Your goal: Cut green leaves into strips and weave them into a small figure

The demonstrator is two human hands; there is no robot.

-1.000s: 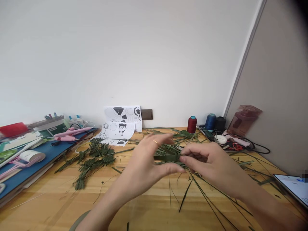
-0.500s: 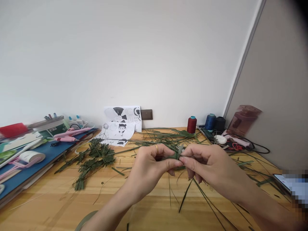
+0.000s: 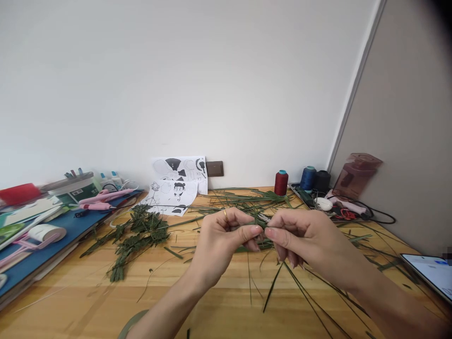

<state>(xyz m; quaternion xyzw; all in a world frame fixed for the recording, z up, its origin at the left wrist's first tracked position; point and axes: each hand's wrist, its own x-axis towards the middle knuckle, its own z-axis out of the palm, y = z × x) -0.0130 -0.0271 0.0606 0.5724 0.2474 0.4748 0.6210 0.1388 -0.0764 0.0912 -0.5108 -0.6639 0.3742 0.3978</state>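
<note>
Between my two hands is a small piece of green grass blade, mostly covered by my fingers. My left hand pinches its left part between thumb and forefinger; a gold ring shows on one finger. Close against it, my right hand pinches the right part, the thumb tips almost touching. Long thin grass strips trail on the table below my right hand. Behind the hands lies a heap of loose grass blades. To the left rests a bunch of woven green grass pieces.
Printed drawing sheets lean on the wall. A red thread spool stands at the back, with a blue spool beside a tray of tools. Pink glue guns lie on a blue board at left. A phone lies at right.
The blade tip that stood up between my fingers no longer shows; it is folded down or covered. My left thumb has shifted slightly up and left. Both hands keep their pinch.
</note>
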